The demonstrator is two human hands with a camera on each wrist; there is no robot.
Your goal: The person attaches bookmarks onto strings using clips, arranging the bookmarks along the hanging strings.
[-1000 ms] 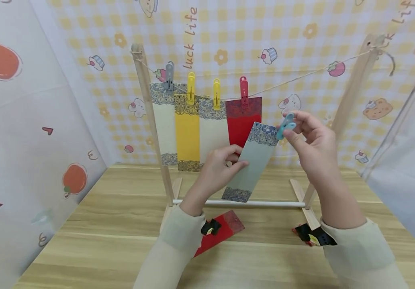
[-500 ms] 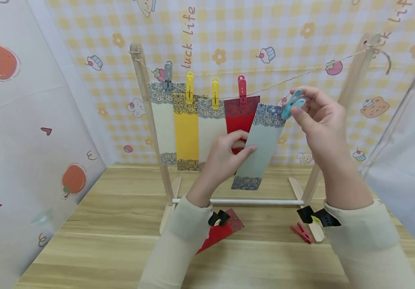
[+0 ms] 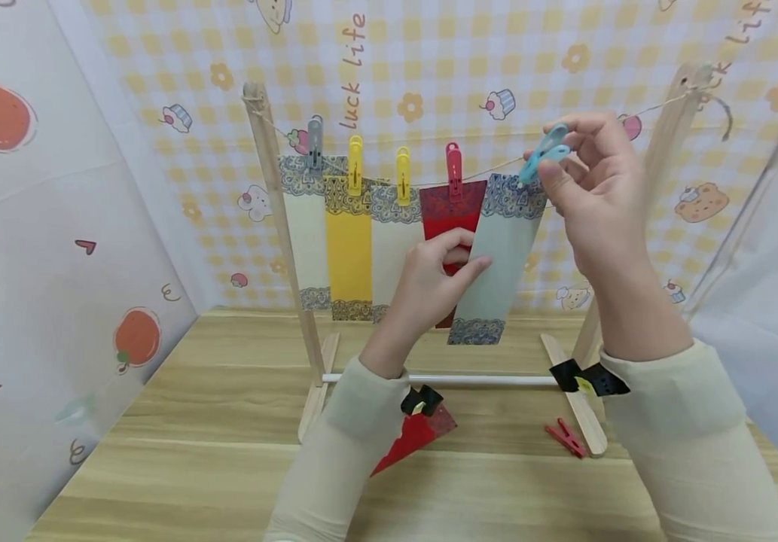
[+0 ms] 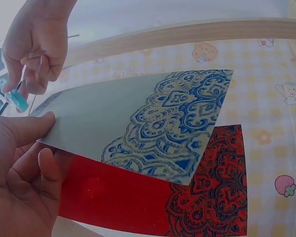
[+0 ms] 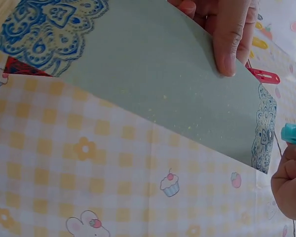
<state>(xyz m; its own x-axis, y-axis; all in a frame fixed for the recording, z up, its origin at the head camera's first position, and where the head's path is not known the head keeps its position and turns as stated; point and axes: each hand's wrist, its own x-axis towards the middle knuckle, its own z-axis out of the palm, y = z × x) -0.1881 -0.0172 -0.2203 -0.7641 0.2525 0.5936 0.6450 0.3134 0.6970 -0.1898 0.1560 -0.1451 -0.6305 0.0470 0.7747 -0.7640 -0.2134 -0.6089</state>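
In the head view my left hand (image 3: 425, 275) pinches a pale grey-green card (image 3: 500, 260) by its left edge, thumb in front. The card has blue lace-patterned ends and tilts slightly. My right hand (image 3: 608, 196) pinches a light blue clothespin (image 3: 547, 153) by its handles, its tips overlapping the card's upper edge, right at the string (image 3: 660, 108). Just left, a red card (image 3: 444, 214) hangs under a red clothespin (image 3: 454, 172), partly hidden by my left hand and the pale card. In the right wrist view the blue clothespin (image 5: 292, 133) is at the frame's edge.
Further left hang a yellow card (image 3: 350, 256) and two cream ones, under a grey (image 3: 315, 147) and two yellow clothespins. Wooden posts (image 3: 273, 188) hold the string; a white rod (image 3: 490, 380) joins them below. Another red card (image 3: 402, 446) and red clothespin (image 3: 567, 438) lie on the table.
Both hands have risen, carrying the pale card and blue clothespin up to the string. The card now stands more upright beside the hanging red one.
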